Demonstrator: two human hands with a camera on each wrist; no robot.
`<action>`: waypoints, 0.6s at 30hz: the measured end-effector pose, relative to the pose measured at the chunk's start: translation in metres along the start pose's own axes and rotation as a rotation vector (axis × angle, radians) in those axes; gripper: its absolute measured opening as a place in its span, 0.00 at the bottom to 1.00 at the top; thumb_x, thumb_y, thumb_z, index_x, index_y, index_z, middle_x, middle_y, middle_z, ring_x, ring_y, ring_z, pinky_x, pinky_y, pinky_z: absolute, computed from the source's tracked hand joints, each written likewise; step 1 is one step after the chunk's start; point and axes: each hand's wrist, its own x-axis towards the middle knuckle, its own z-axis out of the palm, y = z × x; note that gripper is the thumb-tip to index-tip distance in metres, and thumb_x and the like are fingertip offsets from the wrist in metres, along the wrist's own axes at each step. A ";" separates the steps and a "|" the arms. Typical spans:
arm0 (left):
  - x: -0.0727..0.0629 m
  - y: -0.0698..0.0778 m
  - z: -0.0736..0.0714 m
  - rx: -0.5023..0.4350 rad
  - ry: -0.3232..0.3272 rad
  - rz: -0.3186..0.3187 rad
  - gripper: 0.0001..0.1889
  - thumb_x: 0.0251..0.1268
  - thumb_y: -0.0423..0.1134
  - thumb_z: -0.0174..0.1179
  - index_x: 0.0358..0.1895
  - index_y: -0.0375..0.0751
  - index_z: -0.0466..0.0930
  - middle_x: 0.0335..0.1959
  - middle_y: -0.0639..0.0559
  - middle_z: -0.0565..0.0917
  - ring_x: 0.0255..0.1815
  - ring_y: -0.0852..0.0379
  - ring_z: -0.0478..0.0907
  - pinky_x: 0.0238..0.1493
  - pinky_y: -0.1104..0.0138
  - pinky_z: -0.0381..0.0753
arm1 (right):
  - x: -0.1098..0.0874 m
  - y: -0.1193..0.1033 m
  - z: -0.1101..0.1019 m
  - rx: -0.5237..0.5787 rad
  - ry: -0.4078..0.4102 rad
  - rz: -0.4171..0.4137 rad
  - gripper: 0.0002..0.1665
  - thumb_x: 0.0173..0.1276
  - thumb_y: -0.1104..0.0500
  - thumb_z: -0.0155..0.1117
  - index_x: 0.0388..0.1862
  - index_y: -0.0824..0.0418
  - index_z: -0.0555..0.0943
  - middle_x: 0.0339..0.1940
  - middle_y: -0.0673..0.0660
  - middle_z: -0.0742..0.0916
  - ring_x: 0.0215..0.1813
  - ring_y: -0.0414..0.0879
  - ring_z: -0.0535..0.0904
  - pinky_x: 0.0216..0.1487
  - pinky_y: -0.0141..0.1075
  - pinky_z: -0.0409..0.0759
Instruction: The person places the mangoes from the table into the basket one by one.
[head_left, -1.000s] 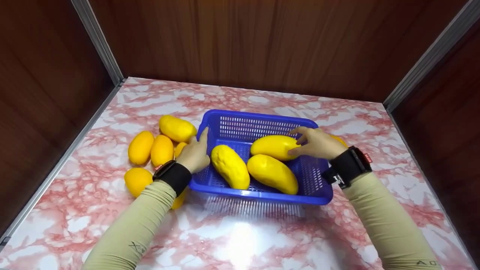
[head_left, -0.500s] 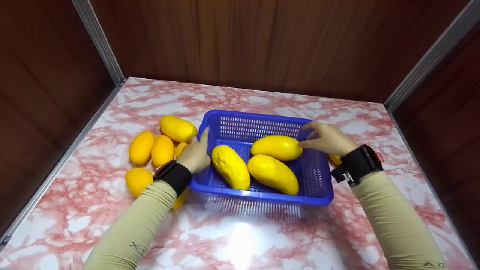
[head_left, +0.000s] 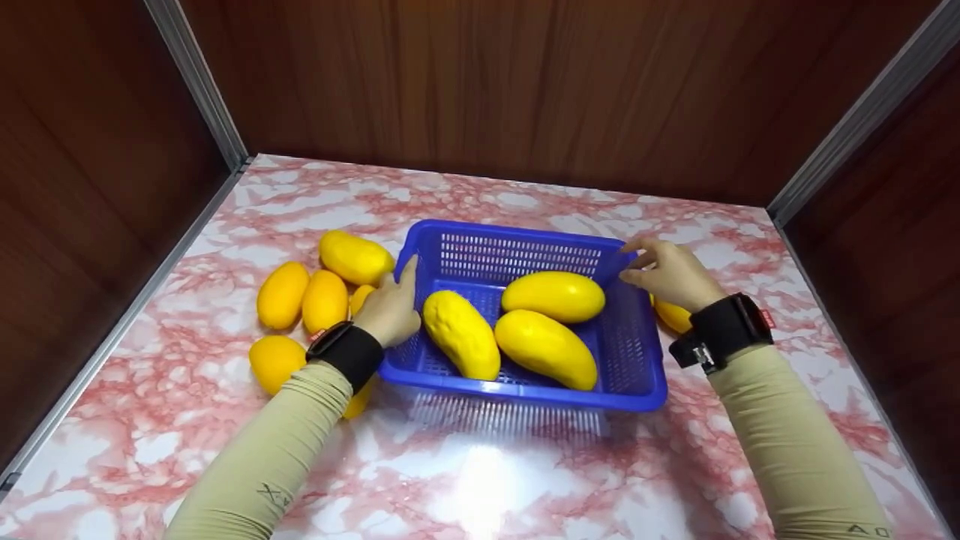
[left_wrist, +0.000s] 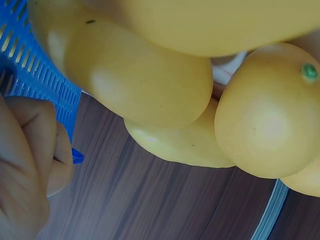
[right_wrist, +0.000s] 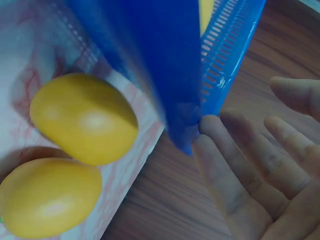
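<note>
A blue plastic basket (head_left: 630, 403) with slotted walls holds three large yellow mangoes (head_left: 553, 296). At its left rim, my left hand (head_left: 388, 309) grips the edge, index finger lying along the rim; the left wrist view shows this hand's other fingers (left_wrist: 37, 130) curled beside the blue wall. My right hand (head_left: 675, 277) is at the back right corner, fingers loosely bent and apart, holding nothing. Its fingertips (right_wrist: 205, 130) come right up to the basket's corner in the right wrist view. One basket mango has a lumpy skin (head_left: 460, 334).
Several orange-yellow mangoes (head_left: 282, 295) lie left of the basket, some partly hidden by the left hand. To the right of the basket rest two more mangoes (right_wrist: 84, 119). The marbled table (head_left: 420, 487) is bounded by dark wood panels (head_left: 480, 90) and metal corner strips.
My right hand has drawn back from the rear mango in the basket, moving right to the basket's back corner. The left hand and the basket have stayed in place.
</note>
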 end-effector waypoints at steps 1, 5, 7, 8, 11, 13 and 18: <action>0.000 0.000 0.000 0.001 -0.001 -0.001 0.46 0.61 0.31 0.49 0.81 0.47 0.36 0.69 0.23 0.63 0.48 0.33 0.78 0.53 0.46 0.76 | 0.000 0.001 0.000 0.000 0.008 0.001 0.27 0.69 0.56 0.62 0.64 0.64 0.74 0.55 0.73 0.83 0.54 0.64 0.80 0.56 0.56 0.77; -0.001 0.000 -0.001 0.005 0.001 -0.003 0.46 0.61 0.32 0.49 0.81 0.47 0.36 0.69 0.23 0.63 0.49 0.32 0.78 0.54 0.45 0.76 | 0.001 0.007 0.000 0.009 0.041 0.000 0.27 0.68 0.57 0.61 0.64 0.66 0.74 0.55 0.73 0.83 0.54 0.65 0.81 0.57 0.56 0.77; 0.000 0.001 -0.001 0.008 0.003 -0.002 0.46 0.60 0.32 0.49 0.81 0.47 0.36 0.69 0.24 0.63 0.49 0.32 0.78 0.54 0.46 0.76 | 0.001 0.010 0.000 0.014 0.053 -0.004 0.27 0.68 0.58 0.60 0.64 0.67 0.74 0.54 0.74 0.84 0.53 0.66 0.81 0.57 0.56 0.76; 0.000 0.001 -0.001 0.010 0.004 -0.001 0.46 0.60 0.32 0.50 0.81 0.46 0.36 0.69 0.24 0.64 0.49 0.32 0.78 0.54 0.46 0.75 | 0.001 0.012 0.000 0.013 0.057 -0.006 0.26 0.68 0.59 0.60 0.64 0.67 0.75 0.55 0.74 0.84 0.54 0.66 0.81 0.58 0.56 0.76; 0.000 0.000 -0.001 0.011 0.006 -0.001 0.47 0.60 0.32 0.50 0.81 0.46 0.36 0.69 0.24 0.64 0.48 0.33 0.79 0.54 0.46 0.76 | 0.001 0.017 -0.001 0.003 0.066 -0.008 0.25 0.68 0.61 0.57 0.63 0.68 0.74 0.55 0.74 0.83 0.55 0.67 0.80 0.60 0.57 0.74; 0.000 0.000 0.000 0.007 0.007 0.000 0.47 0.60 0.32 0.50 0.81 0.46 0.36 0.69 0.24 0.64 0.48 0.33 0.79 0.53 0.46 0.76 | 0.001 0.021 -0.001 -0.007 0.069 -0.005 0.26 0.68 0.61 0.57 0.63 0.69 0.74 0.55 0.75 0.83 0.57 0.68 0.78 0.61 0.59 0.73; 0.000 0.000 0.000 0.004 0.006 -0.003 0.47 0.60 0.32 0.50 0.81 0.47 0.36 0.70 0.24 0.63 0.50 0.32 0.78 0.55 0.45 0.75 | 0.001 0.032 -0.002 -0.017 0.070 0.013 0.28 0.68 0.60 0.58 0.65 0.70 0.73 0.56 0.75 0.82 0.60 0.70 0.76 0.62 0.60 0.70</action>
